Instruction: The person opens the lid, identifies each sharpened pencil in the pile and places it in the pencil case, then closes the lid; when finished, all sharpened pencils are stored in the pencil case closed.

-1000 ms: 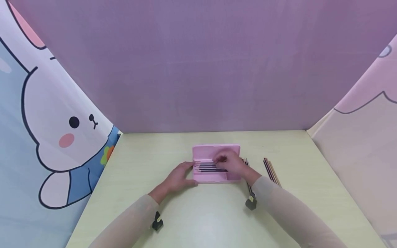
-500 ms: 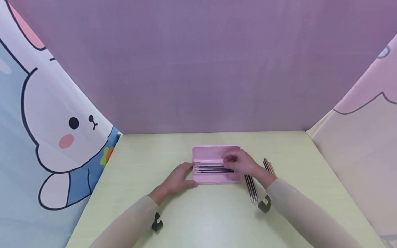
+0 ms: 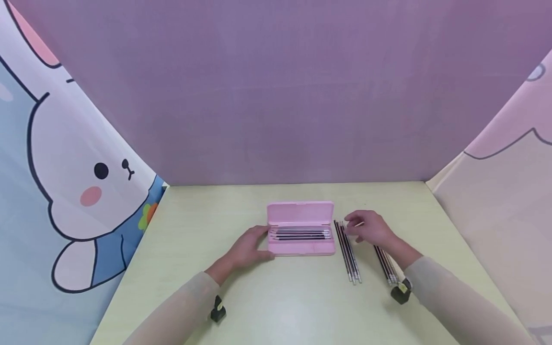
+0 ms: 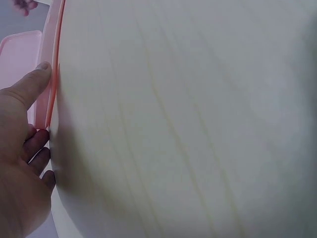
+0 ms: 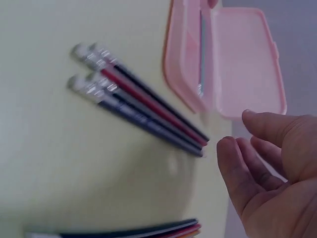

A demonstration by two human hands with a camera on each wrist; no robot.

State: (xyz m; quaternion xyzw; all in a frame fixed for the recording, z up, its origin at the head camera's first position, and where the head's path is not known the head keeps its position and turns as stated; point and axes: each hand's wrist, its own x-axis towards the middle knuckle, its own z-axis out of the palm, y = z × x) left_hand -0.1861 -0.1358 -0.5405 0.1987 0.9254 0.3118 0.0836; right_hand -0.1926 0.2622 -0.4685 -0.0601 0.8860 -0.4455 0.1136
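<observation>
A pink pencil case (image 3: pixel 300 248) lies with its lid raised, several dark pencils (image 3: pixel 300 234) in a row inside. My left hand (image 3: pixel 248 249) holds its left end, the thumb (image 4: pixel 37 82) against the case wall and the other fingers around the corner in the left wrist view. My right hand (image 3: pixel 368 227) hovers right of the case, fingers loosely bent and nothing between them. Just beside its fingertips lies a bundle of pencils (image 3: pixel 347 254), slanted on the table. In the right wrist view these pencils (image 5: pixel 143 106) show silver ends with white erasers.
A second bundle of pencils (image 3: pixel 385 266) lies farther right, partly hidden under the right hand and forearm. The pale wood-grain table (image 3: pixel 293 306) ends at a purple backdrop (image 3: pixel 297 120). Printed cloth panels, one with a rabbit (image 3: pixel 82 158), flank both sides.
My right hand has moved right, from over the pencils inside the case to beside the nearer loose bundle, uncovering the case's right end. My left hand has stayed put.
</observation>
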